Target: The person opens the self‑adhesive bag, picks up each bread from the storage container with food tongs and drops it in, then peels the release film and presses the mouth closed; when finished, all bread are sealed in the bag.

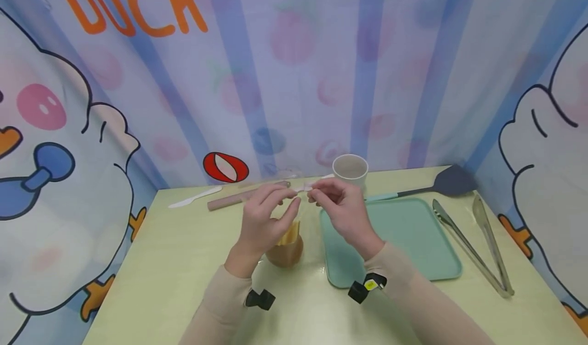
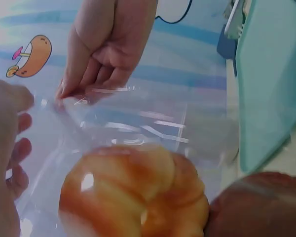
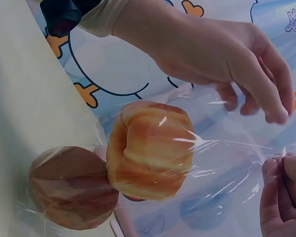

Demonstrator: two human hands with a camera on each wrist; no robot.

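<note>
A clear plastic bag (image 2: pixel 153 123) holds a glossy golden bread roll (image 3: pixel 153 148) and a round brown bun (image 3: pixel 74 187). My right hand (image 1: pixel 342 210) pinches the bag's gathered top between thumb and fingers, and the film stretches from there down to the bread. Beside the bag's top, my left hand (image 1: pixel 264 225) has its thumb and index finger spread apart, with nothing between them. In the head view the brown bun (image 1: pixel 286 255) shows below the hands, partly behind the left one. The thin film hardly shows in that view.
Right of the bag lies a mint-green tray (image 1: pixel 413 238), with metal tongs (image 1: pixel 493 258) beyond it. A dark-headed spatula (image 1: pixel 455 181) and a white cup (image 1: pixel 350 168) stand along the back. A brownish rod (image 1: pixel 227 200) and white plastic knife (image 1: pixel 195 198) lie at the back left.
</note>
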